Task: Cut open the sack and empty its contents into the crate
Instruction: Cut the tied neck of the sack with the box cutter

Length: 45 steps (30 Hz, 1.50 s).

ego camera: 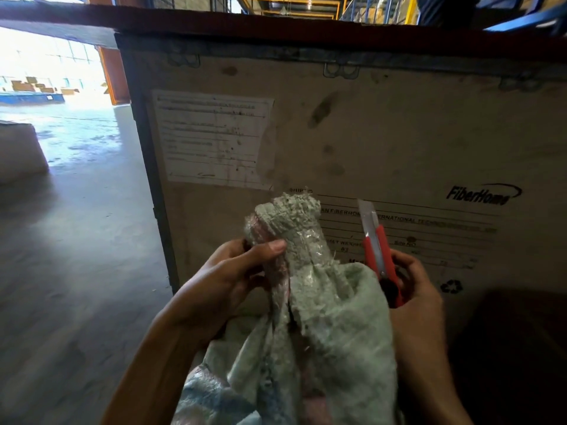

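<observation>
A pale green woven sack (331,326) stands in front of me, its neck bunched and wrapped with clear tape, the frayed top pointing up. My left hand (233,277) grips the taped neck from the left, thumb across it. My right hand (414,286) holds a red utility knife (379,250) to the right of the neck, blade extended and pointing up, apart from the tape. Behind the sack rises the tall plywood crate (368,133) with a paper label and printed markings; its inside is hidden.
The crate's dark-edged left corner (153,185) stands just left of the sack. Bare concrete floor (76,256) spreads to the left toward a bright doorway. A box-like object (18,154) sits at the far left. Yellow racking shows above the crate.
</observation>
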Tool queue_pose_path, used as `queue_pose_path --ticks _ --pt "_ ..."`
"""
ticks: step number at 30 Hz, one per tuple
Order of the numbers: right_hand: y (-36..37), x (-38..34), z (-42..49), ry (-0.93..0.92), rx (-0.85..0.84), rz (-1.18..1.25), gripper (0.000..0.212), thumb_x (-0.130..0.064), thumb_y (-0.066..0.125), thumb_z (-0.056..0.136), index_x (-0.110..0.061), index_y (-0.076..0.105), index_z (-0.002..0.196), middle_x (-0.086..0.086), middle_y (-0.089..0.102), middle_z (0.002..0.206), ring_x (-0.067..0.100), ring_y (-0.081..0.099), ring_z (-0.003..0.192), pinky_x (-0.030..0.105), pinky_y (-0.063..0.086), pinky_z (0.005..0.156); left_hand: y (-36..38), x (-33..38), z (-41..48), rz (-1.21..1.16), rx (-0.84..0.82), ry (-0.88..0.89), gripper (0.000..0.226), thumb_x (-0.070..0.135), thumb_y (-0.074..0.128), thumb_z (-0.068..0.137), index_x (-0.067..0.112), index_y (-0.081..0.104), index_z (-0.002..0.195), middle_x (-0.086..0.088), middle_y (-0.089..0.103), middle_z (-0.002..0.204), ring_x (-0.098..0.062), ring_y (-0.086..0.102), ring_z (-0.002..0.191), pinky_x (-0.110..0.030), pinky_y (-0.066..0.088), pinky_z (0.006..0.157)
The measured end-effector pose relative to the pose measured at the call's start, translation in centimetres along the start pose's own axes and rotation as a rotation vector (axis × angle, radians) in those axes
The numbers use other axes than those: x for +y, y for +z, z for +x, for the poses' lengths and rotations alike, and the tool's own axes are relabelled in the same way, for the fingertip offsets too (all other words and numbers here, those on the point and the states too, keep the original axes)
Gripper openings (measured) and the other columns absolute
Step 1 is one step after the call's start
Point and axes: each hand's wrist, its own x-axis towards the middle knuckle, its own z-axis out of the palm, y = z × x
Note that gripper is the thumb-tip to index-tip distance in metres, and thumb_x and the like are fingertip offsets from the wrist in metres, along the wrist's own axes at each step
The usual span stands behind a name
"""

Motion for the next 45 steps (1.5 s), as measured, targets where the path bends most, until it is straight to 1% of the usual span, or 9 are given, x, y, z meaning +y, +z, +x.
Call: queue_pose_path --ticks 4,8,13,18,21,25,31,34,45 --pt "-0.3 0.0 1.1 0.033 -0.023 -0.037 0.036 0.004 0.069 0.078 -0.02 0.057 0.103 0.002 0.065 0.102 0.014 0.064 0.088 0.018 0.056 0.068 0.3 -0.4 -0.1 -0.096 0.021 0.04 0.041 0.029 0.084 0.057 0.017 0.083 0.096 -0.01 0.079 0.103 -0.024 0.073 0.097 -0.036 0.058 0.094" --pt "-1.0 -1.3 1.6 0.015 -0.05 -0.03 0.029 0.006 0.062 0.084 -0.013 0.057 0.105 -0.005 0.06 0.094 0.007 0.059 0.083 0.02 0.054 0.072 0.5 -0.5 -0.2 -0.254 0.059 -0.032 0.072 0.027 0.087 0.057 0.002 0.067 0.121 -0.03 0.068 0.12 -0.047 0.067 0.11 -0.054 0.052 0.103" --pt "-1.6 -3.1 0.2 -0.088 -0.014 -0.022 0.029 -0.001 0.062 0.088 -0.03 0.061 0.094 -0.005 0.069 0.09 -0.004 0.068 0.071 0.017 0.056 0.059 1.1 -0.6 0.2 -0.143 0.243 0.071 0.062 0.049 0.087 0.063 0.015 0.067 0.112 -0.007 0.079 0.089 -0.024 0.077 0.082 -0.038 0.062 0.074" --pt "-2.0 -4.1 -0.6 -0.296 0.122 -0.275 0.022 -0.027 0.062 0.09 -0.047 0.059 0.097 -0.029 0.068 0.093 -0.006 0.066 0.084 0.039 0.057 0.078 0.6 0.4 0.1 -0.405 0.282 0.135 0.065 0.042 0.029 0.103 0.023 0.081 0.069 0.001 0.075 0.066 -0.011 0.072 0.065 -0.019 0.058 0.06" --pt "-1.6 -4.6 -1.4 -0.346 0.164 -0.33 0.012 -0.039 0.059 0.091 -0.045 0.059 0.102 -0.013 0.071 0.093 0.01 0.066 0.079 0.051 0.058 0.075 -0.5 0.6 -0.1 -0.464 0.248 0.079 0.054 0.041 0.027 0.099 0.014 0.073 0.087 -0.006 0.072 0.078 -0.021 0.063 0.082 -0.031 0.051 0.078" --pt "-0.2 -5.3 -3.1 -0.442 0.105 -0.434 0.017 -0.047 0.053 0.09 -0.045 0.056 0.107 -0.013 0.07 0.088 0.004 0.066 0.077 0.028 0.057 0.07 -1.2 0.6 0.3 -0.141 0.274 0.066 0.032 0.04 0.046 0.095 0.018 0.067 0.105 -0.006 0.073 0.096 -0.022 0.065 0.092 -0.034 0.051 0.078" --pt "2.5 -3.9 -5.4 -0.541 0.005 -0.631 0.014 -0.038 0.048 0.093 -0.042 0.054 0.105 -0.024 0.06 0.074 -0.015 0.056 0.087 -0.007 0.037 0.064 -1.0 0.1 0.5 0.089 0.355 -0.006 0.082 0.065 0.078 0.061 0.019 0.057 0.126 -0.005 0.075 0.111 -0.015 0.076 0.09 -0.023 0.058 0.063" --pt "2.9 -3.5 -5.6 -0.537 -0.005 -0.72 0.015 -0.039 0.042 0.098 -0.044 0.052 0.108 -0.033 0.053 0.076 -0.017 0.056 0.081 0.0 0.036 0.048 -0.7 0.0 0.4 0.123 0.373 0.031 0.088 0.072 0.078 0.056 0.022 0.055 0.125 -0.004 0.074 0.108 -0.008 0.078 0.078 -0.02 0.058 0.058" --pt "3.3 -3.7 -6.4 -0.597 0.053 -0.82 0.034 -0.032 0.054 0.087 -0.041 0.062 0.119 -0.02 0.071 0.096 0.009 0.07 0.072 0.018 0.045 0.056 -0.1 -0.3 0.6 0.045 0.475 0.209 0.063 0.066 0.066 0.065 0.021 0.066 0.109 0.004 0.079 0.082 -0.011 0.078 0.073 -0.019 0.059 0.059"
